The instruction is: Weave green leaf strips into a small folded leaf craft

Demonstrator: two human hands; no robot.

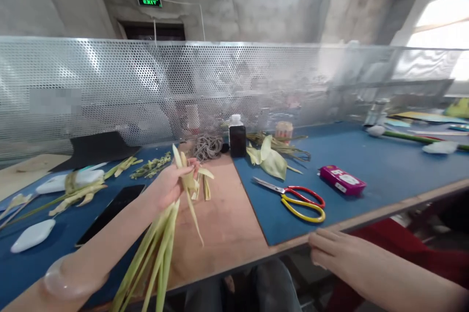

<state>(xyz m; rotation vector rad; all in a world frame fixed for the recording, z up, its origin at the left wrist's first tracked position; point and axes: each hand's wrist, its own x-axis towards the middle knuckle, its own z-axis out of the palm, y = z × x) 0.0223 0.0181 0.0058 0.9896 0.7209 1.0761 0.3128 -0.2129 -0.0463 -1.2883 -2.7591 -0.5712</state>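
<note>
My left hand [170, 186] is closed around a bundle of long pale green leaf strips [161, 243], held over the brown board [227, 219]. The strips fan out above my fingers and trail down toward the table's near edge. A pale bangle [71, 280] sits on my left wrist. My right hand [335, 253] rests just below the table's front edge, fingers loosely stretched out, holding nothing. The nearest thing to it is a pair of scissors [298, 198] with red and yellow handles on the blue mat [384, 165].
A dark bottle [237, 138], a coil of twine [207, 146], loose leaves [269, 159], a pink box [342, 180], a black phone [112, 212] and white oval objects [32, 235] lie on the table. A perforated metal screen [234, 87] bounds the far side.
</note>
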